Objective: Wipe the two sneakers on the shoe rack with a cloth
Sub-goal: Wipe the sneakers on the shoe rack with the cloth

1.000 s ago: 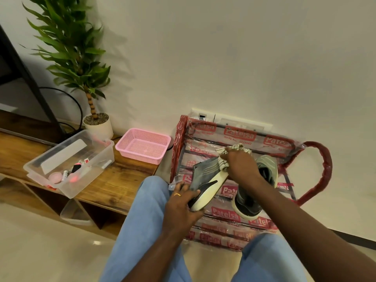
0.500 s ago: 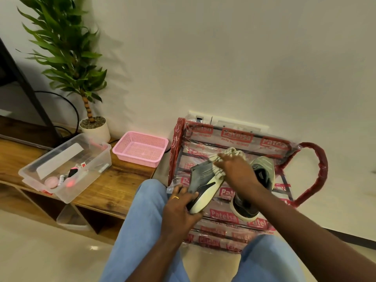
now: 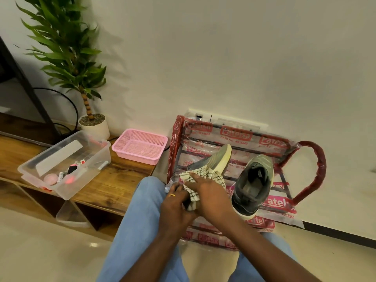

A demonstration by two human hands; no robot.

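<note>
A grey sneaker with a cream sole [image 3: 216,159] is lifted over the shoe rack [image 3: 234,137], its toe pointing up and away. My left hand [image 3: 176,204] grips its heel end from below. My right hand [image 3: 211,192] presses a cream checked cloth [image 3: 205,176] onto the near part of that sneaker, hiding the heel. A second grey sneaker [image 3: 253,184] lies on the rack to the right, its opening facing me. The rack is wrapped in clear plastic with red print.
A pink basket [image 3: 140,146] and a clear plastic box [image 3: 65,161] of small items sit on a low wooden bench [image 3: 114,180] to the left. A potted plant [image 3: 93,125] stands by the wall. My knees in blue trousers frame the rack.
The cloth and my right hand have slid from the sneaker's toe end down toward me to its heel. The sneaker's toe now shows, tilted upward.
</note>
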